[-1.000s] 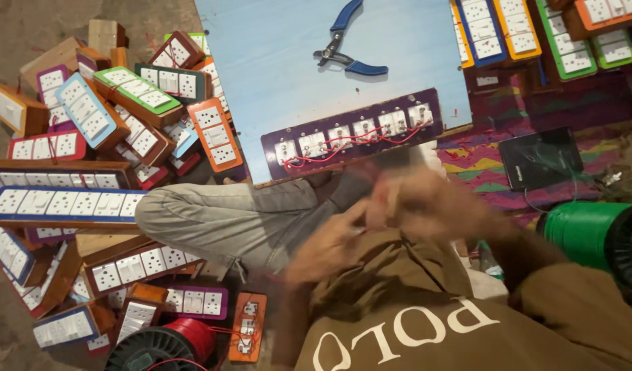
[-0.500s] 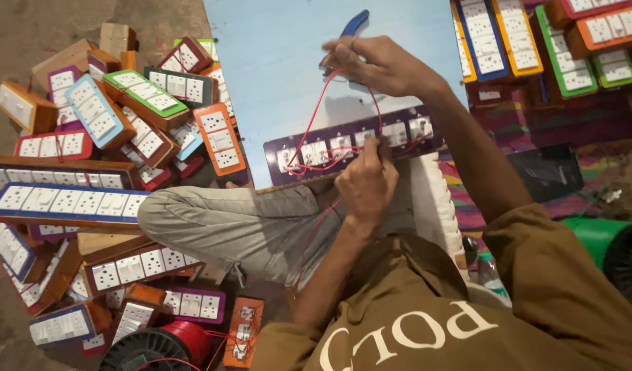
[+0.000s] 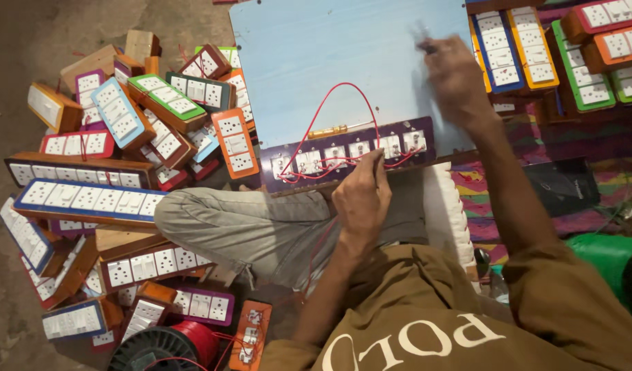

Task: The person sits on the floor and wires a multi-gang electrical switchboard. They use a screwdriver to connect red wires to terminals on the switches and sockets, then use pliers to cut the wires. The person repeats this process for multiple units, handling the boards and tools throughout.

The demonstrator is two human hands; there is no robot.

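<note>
Nearest to us, beside the red wire spool (image 3: 192, 338) at the lower edge, our bent knee in grey trousers (image 3: 261, 230) sits under the work. Just beyond it our left hand (image 3: 362, 196) is closed on the red wire (image 3: 329, 113) at the front edge of the long dark purple switch board with white sockets (image 3: 349, 156). Red wire already runs between several sockets and one loop arches loose above, so we judge the wiring partly done. A yellow-handled screwdriver (image 3: 329, 131) lies just behind the board. Farther out, our right hand (image 3: 457, 79) hovers over the pale blue work table (image 3: 316, 55); it is blurred and we cannot tell its grip. Piled coloured switch boxes (image 3: 123, 137) crowd the left, more stack on the right, leaving room only on the blue table.
</note>
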